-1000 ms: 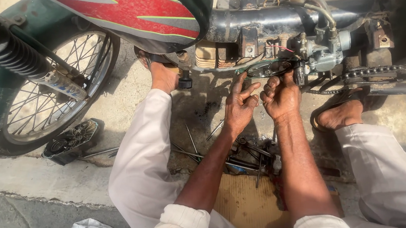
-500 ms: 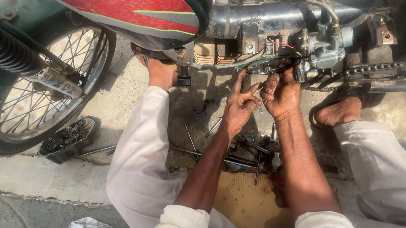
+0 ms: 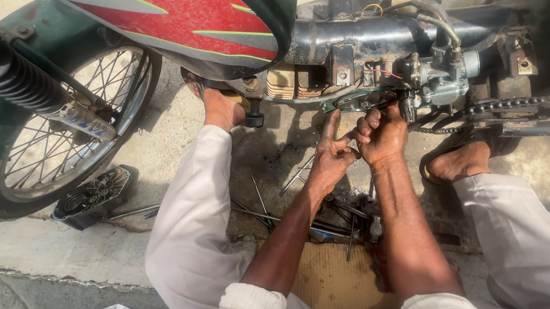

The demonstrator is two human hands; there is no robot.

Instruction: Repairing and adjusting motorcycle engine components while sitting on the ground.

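The right hand point(image 3: 381, 135) is clenched against the engine cover point(image 3: 363, 100), directly above its fingers. The left hand point(image 3: 331, 157), fingers apart, sits just below-left.

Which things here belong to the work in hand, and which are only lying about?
In use:
left hand, fingers raised to the engine
right hand, gripping at the engine part
carburettor beside it

Lying about:
loose tools on the ground
round cover by the wheel
cardboard
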